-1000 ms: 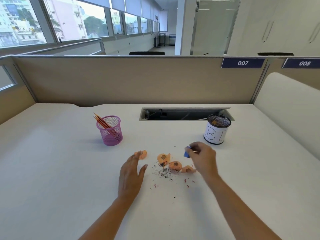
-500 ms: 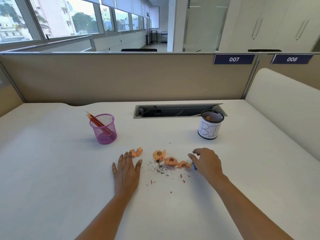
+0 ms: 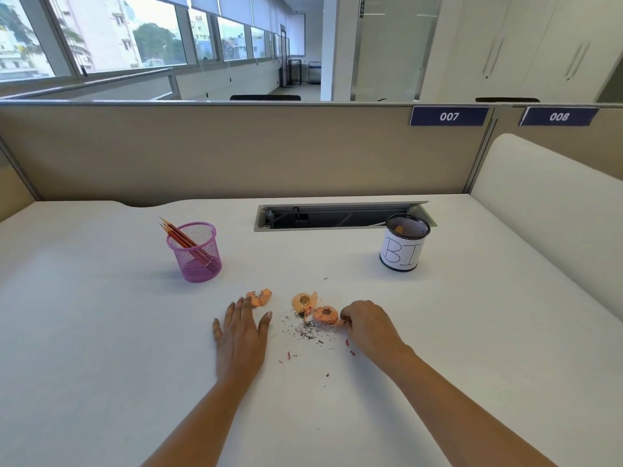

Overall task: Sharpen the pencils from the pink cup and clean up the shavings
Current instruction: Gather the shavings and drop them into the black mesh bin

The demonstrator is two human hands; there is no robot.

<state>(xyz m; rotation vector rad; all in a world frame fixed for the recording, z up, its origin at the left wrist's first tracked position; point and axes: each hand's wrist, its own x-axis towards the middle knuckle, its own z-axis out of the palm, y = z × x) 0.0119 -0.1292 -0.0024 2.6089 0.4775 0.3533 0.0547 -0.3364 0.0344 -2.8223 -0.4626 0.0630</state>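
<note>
Several pencils (image 3: 182, 238) lean in the pink cup (image 3: 197, 252), far left of the shavings (image 3: 305, 301). Your left hand (image 3: 241, 335) lies flat with fingers spread, just left of the shavings, fingertips touching one curl (image 3: 259, 296). Your right hand (image 3: 365, 323) pinches a curl at the pile's right edge. Behind and right of the shavings stands the bin (image 3: 404, 242).

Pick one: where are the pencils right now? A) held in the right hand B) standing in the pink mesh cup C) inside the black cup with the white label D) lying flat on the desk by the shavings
B. The pencils lean tips-up inside the pink mesh cup, left of the shavings; the left hand lies flat and open on the desk, and the right hand is curled at the shavings, with no pencil.
</note>
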